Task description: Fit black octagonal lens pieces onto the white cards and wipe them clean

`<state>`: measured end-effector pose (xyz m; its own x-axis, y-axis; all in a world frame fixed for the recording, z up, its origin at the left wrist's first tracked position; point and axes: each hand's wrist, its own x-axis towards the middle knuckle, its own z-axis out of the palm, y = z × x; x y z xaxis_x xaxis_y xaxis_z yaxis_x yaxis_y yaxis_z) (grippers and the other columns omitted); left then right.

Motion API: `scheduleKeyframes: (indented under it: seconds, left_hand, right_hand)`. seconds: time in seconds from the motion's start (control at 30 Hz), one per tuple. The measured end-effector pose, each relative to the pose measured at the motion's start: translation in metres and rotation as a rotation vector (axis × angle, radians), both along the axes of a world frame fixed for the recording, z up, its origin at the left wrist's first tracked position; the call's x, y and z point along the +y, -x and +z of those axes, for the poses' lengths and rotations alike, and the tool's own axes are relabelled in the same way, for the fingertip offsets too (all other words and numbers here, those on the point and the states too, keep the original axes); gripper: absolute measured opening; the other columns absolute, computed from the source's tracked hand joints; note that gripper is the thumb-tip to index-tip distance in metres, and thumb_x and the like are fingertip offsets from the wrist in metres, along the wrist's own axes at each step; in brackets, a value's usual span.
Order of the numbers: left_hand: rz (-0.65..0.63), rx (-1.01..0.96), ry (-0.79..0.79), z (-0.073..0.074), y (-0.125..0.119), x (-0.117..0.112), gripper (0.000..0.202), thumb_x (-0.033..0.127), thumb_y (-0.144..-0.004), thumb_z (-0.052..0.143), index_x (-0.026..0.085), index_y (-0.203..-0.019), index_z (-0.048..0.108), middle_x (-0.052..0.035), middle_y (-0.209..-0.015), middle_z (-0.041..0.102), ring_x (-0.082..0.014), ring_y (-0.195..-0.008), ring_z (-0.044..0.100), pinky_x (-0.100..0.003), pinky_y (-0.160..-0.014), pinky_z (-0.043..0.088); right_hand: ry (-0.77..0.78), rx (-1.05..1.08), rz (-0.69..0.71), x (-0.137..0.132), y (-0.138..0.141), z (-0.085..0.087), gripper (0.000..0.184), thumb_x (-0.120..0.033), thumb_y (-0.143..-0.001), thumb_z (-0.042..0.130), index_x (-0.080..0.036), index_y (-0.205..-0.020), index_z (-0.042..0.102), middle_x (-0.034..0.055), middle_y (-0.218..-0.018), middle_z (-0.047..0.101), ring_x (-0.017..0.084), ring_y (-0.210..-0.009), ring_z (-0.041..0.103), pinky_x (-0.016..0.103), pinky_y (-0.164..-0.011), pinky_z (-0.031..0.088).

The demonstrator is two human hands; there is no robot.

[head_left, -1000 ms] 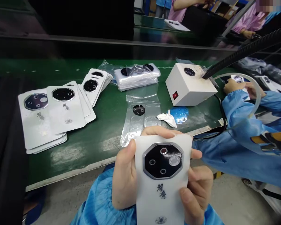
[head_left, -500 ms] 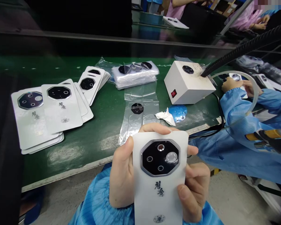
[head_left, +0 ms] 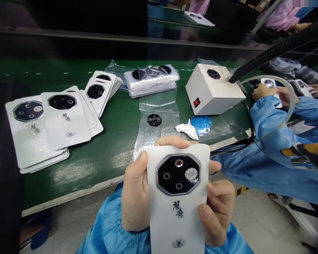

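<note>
The left hand (head_left: 135, 199) has the white panel (head_left: 164, 225) gripped, its thumb along the panel's left edge and a finger bent over the top edge; the gap between them is only as wide as the panel lets it be. The right hand (head_left: 219, 211) pinches the same panel from its right edge, the thumb on the front face and the other fingers curled in. One more fingertip (head_left: 215, 165) pokes out past the upper right edge, and whose hand it belongs to I cannot tell. Between the two thumbs lie a black octagonal plate (head_left: 178, 174), dark lettering (head_left: 178, 209) and, lower down, a small emblem (head_left: 178, 243). Just beyond the top finger, a clear bag (head_left: 171, 128) lies on the green bench (head_left: 100, 153), with a crumpled white scrap (head_left: 188, 129) and a blue piece (head_left: 202, 125) right of it. Well left of the fingers is a pile of similar panels (head_left: 66, 127); farther ahead, past the bag, sits a stack of clear sleeves (head_left: 151, 88). Ahead and right of the fingers stands a white box (head_left: 219, 102).
</note>
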<state>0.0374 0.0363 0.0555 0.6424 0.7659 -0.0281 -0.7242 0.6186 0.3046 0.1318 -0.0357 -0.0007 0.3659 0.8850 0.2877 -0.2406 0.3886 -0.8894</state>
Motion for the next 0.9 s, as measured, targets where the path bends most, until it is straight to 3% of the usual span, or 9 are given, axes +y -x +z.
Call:
scheduleKeyframes:
  seconds: [0.1,0.27,0.63,0.9]
  left_hand:
    - [0.023,0.000,0.016,-0.0008,-0.0002,0.0001,0.040,0.048,-0.086,0.027,0.025,-0.095,0.058,-0.0097,-0.103,0.066,-0.0258,-0.088,0.064,-0.040,-0.079,0.046]
    - [-0.042,-0.019,0.052,-0.0041,0.0031,0.0024,0.040,0.051,-0.084,0.029,0.025,-0.096,0.058,-0.0111,-0.100,0.068,-0.0250,-0.088,0.063,-0.039,-0.081,0.045]
    - [-0.120,-0.020,0.093,-0.0059,0.0070,0.0071,0.049,0.050,-0.087,0.016,0.030,-0.095,0.060,-0.0113,-0.101,0.069,-0.0255,-0.087,0.065,-0.040,-0.080,0.044]
    - [-0.096,0.072,0.128,-0.0037,0.0039,0.0085,0.042,0.052,-0.086,0.022,0.029,-0.091,0.058,-0.0094,-0.094,0.071,-0.0252,-0.080,0.067,-0.039,-0.075,0.047]
  right_hand:
    - [0.003,0.008,0.018,0.0010,-0.0014,-0.0014,0.017,-0.024,-0.086,0.049,-0.029,-0.102,0.049,-0.0002,-0.082,0.056,0.011,-0.053,0.049,0.023,-0.044,0.043]
    - [0.018,0.019,0.014,0.0033,0.0008,-0.0004,0.017,-0.024,-0.086,0.050,-0.029,-0.102,0.050,-0.0009,-0.080,0.057,0.010,-0.051,0.045,0.022,-0.043,0.040]
    - [0.039,-0.005,-0.027,0.0034,0.0017,0.0001,0.016,-0.027,-0.085,0.053,-0.029,-0.100,0.050,0.0008,-0.081,0.054,0.011,-0.056,0.048,0.024,-0.045,0.040]
    - [0.039,-0.038,-0.041,0.0040,0.0045,-0.0035,0.017,-0.031,-0.086,0.052,-0.030,-0.101,0.047,0.0013,-0.080,0.054,0.013,-0.055,0.051,0.025,-0.042,0.040]
